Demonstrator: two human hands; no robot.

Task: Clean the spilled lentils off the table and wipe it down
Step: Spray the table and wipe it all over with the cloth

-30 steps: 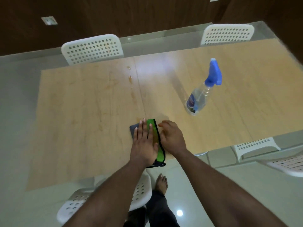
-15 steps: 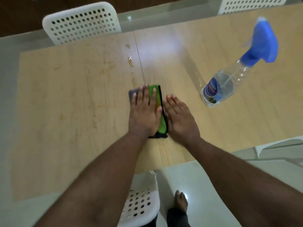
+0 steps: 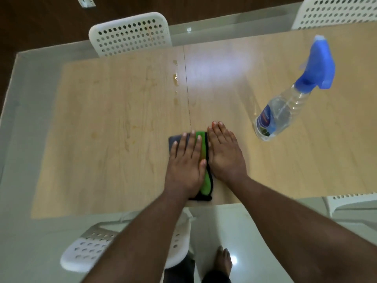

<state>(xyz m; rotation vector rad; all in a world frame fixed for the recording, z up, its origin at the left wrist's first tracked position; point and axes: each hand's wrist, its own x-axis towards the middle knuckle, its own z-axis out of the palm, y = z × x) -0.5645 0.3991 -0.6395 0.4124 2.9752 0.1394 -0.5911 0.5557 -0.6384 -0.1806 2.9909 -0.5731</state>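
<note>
Head view: the left hand (image 3: 184,166) presses a cloth (image 3: 205,176) flat-fingered near the desk (image 3: 122,119) front edge, right hand (image 3: 225,154) flat beside it; wiping is underway, stains (image 3: 175,78) toward the far edge likely next.

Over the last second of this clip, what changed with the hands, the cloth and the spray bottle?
The right hand, curled at the cloth's edge a second ago, has flattened onto the table right beside the cloth. The left hand still presses flat on the cloth, near the table's front edge. Nothing was picked up or released. The spray bottle stays upright to the right; streaks remain near the seam.
</note>
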